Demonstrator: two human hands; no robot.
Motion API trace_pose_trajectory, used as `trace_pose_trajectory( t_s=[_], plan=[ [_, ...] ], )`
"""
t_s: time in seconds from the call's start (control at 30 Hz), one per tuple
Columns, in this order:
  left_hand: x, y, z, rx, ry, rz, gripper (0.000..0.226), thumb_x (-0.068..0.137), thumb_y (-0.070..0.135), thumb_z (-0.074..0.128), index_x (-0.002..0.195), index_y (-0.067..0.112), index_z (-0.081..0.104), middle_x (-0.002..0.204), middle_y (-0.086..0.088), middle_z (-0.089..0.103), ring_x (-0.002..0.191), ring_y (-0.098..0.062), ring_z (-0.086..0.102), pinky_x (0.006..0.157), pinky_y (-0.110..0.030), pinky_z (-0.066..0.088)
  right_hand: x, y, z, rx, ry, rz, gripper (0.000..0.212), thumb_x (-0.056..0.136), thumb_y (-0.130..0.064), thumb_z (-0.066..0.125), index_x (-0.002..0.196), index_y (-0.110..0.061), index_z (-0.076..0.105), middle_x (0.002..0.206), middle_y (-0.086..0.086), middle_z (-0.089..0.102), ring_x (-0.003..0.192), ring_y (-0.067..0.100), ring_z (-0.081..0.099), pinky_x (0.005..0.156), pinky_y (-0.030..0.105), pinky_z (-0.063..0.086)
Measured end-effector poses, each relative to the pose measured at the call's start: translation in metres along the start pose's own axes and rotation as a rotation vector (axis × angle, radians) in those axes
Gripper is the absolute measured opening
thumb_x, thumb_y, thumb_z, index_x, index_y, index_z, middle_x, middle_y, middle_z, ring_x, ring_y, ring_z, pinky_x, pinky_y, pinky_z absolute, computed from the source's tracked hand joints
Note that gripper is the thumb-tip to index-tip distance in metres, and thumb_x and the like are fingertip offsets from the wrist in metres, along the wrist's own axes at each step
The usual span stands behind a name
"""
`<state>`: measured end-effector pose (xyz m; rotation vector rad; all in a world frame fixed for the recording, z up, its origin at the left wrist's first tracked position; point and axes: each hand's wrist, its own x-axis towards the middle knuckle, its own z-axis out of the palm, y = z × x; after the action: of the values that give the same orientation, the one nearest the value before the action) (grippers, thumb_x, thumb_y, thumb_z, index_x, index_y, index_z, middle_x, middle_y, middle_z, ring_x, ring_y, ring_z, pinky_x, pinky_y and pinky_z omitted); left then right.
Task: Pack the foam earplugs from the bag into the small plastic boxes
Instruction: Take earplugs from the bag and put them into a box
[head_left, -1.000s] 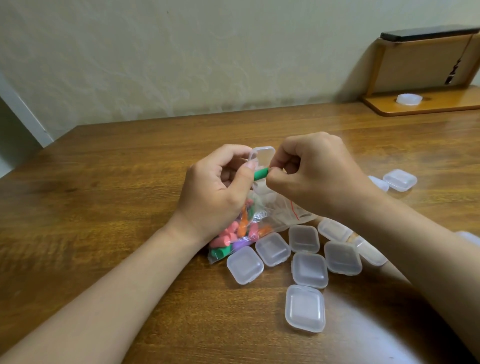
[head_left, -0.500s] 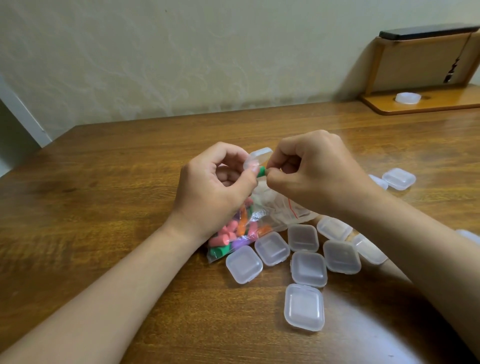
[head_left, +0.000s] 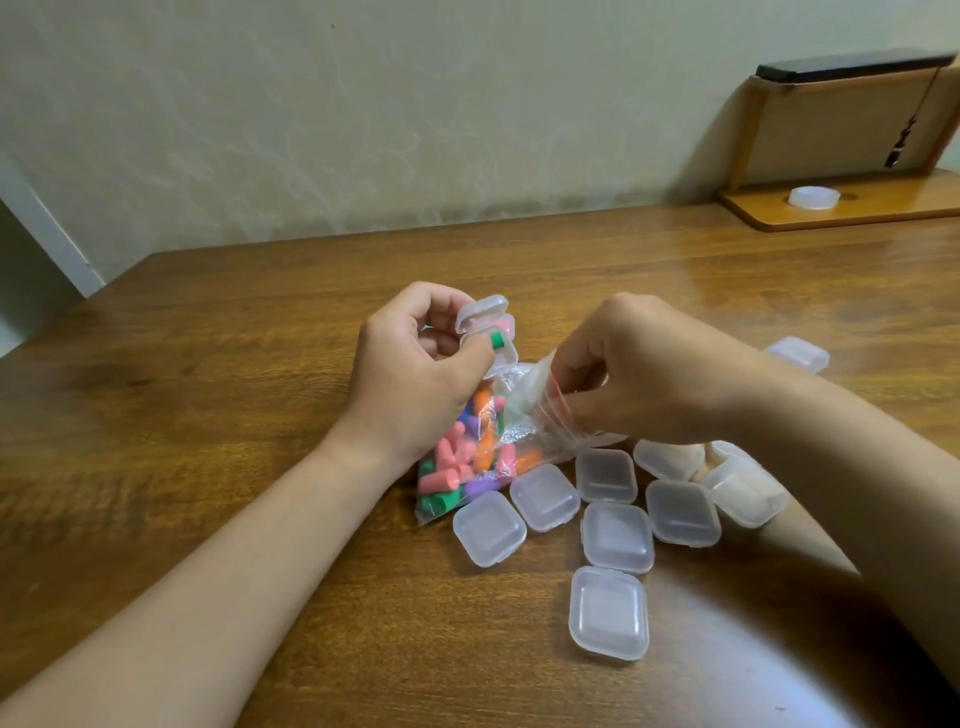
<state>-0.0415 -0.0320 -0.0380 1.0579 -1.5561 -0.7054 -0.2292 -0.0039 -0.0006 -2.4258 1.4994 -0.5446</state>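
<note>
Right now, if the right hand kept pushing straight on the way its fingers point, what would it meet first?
The right hand has its fingers at the mouth of the bag, pointing down and left. Going on, it would likely meet the foam earplugs inside first, though depth is hard to judge.

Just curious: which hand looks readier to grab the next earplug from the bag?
Probably the right hand: its fingers are at the bag's opening, while the left hand holds the open box.

The left hand (head_left: 415, 374) is curled up, fingers and thumb pinched together. The right hand (head_left: 639, 374) bends down at the wrist, fingertips pinched. Both arms are bare.
</note>
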Motion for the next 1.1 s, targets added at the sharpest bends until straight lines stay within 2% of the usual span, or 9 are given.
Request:
trace_pose_trajectory(
  t_s=[0.23,0.3,0.43,0.53,0.67,0.7,0.77,0.8,1.1],
  plan=[
    [-0.002,0.003,0.0,-0.022,-0.015,-0.026,0.02,0.083,0.004,0.077,0.089,0.019,0.066,0.089,-0.006,0.071,0.08,-0.033,0.072,0.069,-0.049,0.059,0.004,0.002,0.01,-0.01,-0.023,-0.043,0.012,0.084,-0.009,0.067,0.083,-0.012,0.079,0.073,0.006,0.07,0.07,0.02,0.06,0.06,0.03,0.049],
    [-0.002,0.004,0.0,-0.021,-0.015,-0.03,0.02,0.083,0.004,0.077,0.089,0.018,0.065,0.089,-0.006,0.072,0.08,-0.032,0.072,0.069,-0.048,0.059,0.005,0.001,0.013,-0.015,-0.003,-0.047,0.013,0.083,-0.009,0.068,0.08,-0.015,0.079,0.069,0.003,0.068,0.064,0.018,0.057,0.055,0.028,0.048],
    [-0.001,0.005,0.0,-0.013,0.003,-0.03,0.018,0.084,0.004,0.077,0.089,0.016,0.065,0.086,-0.003,0.071,0.079,-0.031,0.071,0.066,-0.041,0.058,0.007,0.001,0.019,-0.023,0.013,-0.012,0.014,0.084,-0.02,0.07,0.074,-0.011,0.075,0.067,0.006,0.066,0.062,0.021,0.056,0.058,0.042,0.053],
    [-0.001,0.003,0.0,0.014,0.012,-0.027,0.015,0.085,0.004,0.076,0.093,0.012,0.066,0.088,-0.005,0.071,0.077,-0.026,0.07,0.065,-0.038,0.057,0.008,0.001,0.017,-0.018,0.003,0.004,0.023,0.087,-0.02,0.069,0.066,-0.011,0.072,0.061,0.004,0.059,0.054,0.016,0.047,0.051,0.036,0.047],
    [0.0,0.001,0.001,0.039,0.015,-0.021,0.017,0.086,0.004,0.074,0.09,0.017,0.065,0.084,-0.001,0.07,0.069,-0.019,0.069,0.062,-0.035,0.056,0.007,-0.001,0.014,0.021,0.018,0.045,0.043,0.085,-0.012,0.062,0.046,-0.03,0.058,0.05,-0.012,0.052,0.051,0.009,0.05,0.043,0.019,0.038],
    [0.0,0.001,0.001,0.046,0.014,-0.015,0.017,0.086,0.004,0.074,0.09,0.018,0.064,0.084,-0.001,0.069,0.07,-0.018,0.069,0.061,-0.033,0.056,0.007,-0.003,0.015,0.028,0.022,0.051,0.038,0.085,-0.013,0.063,0.052,-0.033,0.065,0.053,-0.013,0.054,0.053,0.008,0.053,0.045,0.019,0.041],
    [0.0,0.0,0.001,0.061,0.011,-0.002,0.018,0.086,0.005,0.073,0.091,0.019,0.064,0.087,-0.001,0.069,0.075,-0.019,0.07,0.061,-0.026,0.056,0.007,-0.004,0.018,0.011,0.031,0.055,0.015,0.087,-0.016,0.067,0.082,-0.026,0.078,0.067,-0.008,0.063,0.063,0.015,0.059,0.057,0.035,0.055],
    [0.0,0.0,0.001,0.068,0.011,0.003,0.018,0.087,0.005,0.073,0.091,0.02,0.064,0.087,0.0,0.069,0.077,-0.018,0.07,0.061,-0.022,0.056,0.007,-0.005,0.019,-0.003,0.047,0.058,0.013,0.087,-0.017,0.067,0.09,-0.023,0.078,0.071,-0.003,0.065,0.066,0.019,0.061,0.061,0.041,0.057],
    [0.001,-0.003,0.001,0.077,0.032,0.015,0.017,0.086,0.007,0.075,0.091,0.02,0.065,0.089,-0.002,0.069,0.08,-0.021,0.07,0.064,-0.028,0.059,0.012,-0.004,0.029,-0.03,0.146,0.11,0.009,0.087,-0.024,0.067,0.089,-0.026,0.076,0.063,-0.013,0.051,0.071,0.027,0.059,0.064,0.037,0.054]
  ],
)
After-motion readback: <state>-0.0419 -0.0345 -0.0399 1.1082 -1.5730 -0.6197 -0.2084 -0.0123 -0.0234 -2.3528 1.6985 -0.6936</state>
